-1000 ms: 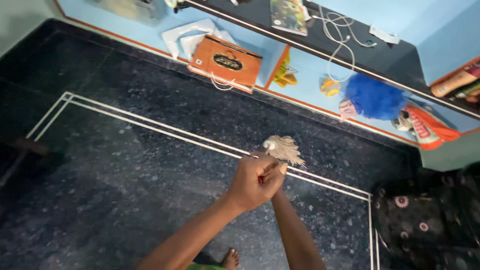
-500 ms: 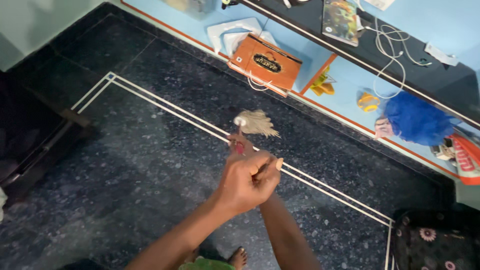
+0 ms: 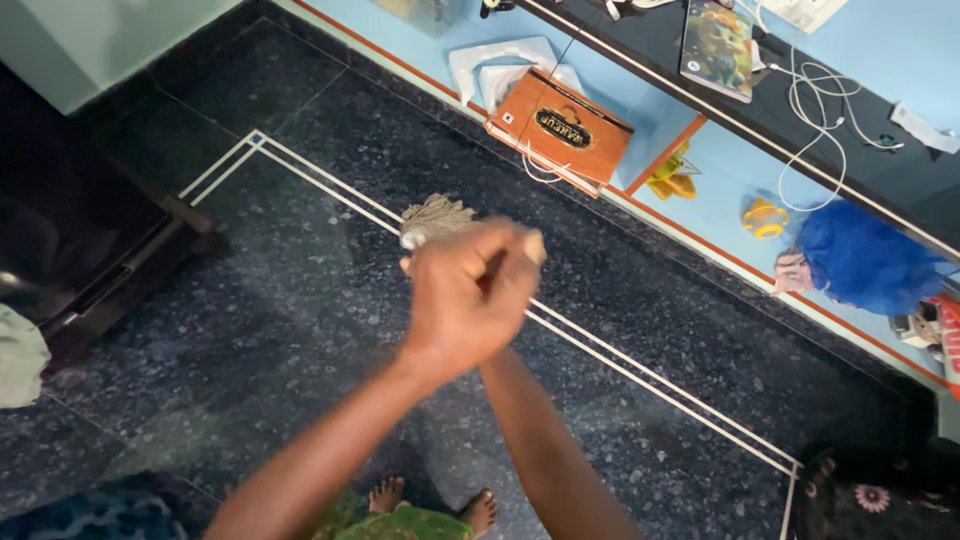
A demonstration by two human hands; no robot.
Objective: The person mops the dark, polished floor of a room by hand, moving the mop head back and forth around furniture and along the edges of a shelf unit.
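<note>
A mop with a beige string head rests on the dark speckled floor, right by the white double inlay line. Both of my hands are stacked on its thin handle, of which only a reddish sliver shows between the fingers. My left hand is on top, closed around the handle and blurred by motion. My right hand is mostly hidden beneath it, with only a fingertip and the forearm showing. My bare feet stand below.
An orange paper bag and a white bag lean against the blue wall base. A blue fluffy thing, a yellow object, a dark shelf with white cables, dark furniture at left, patterned cloth at lower right.
The mop head has slid left across the inlay line. My hands have swung left with the handle and now appear larger and blurred. The view has shifted left.
</note>
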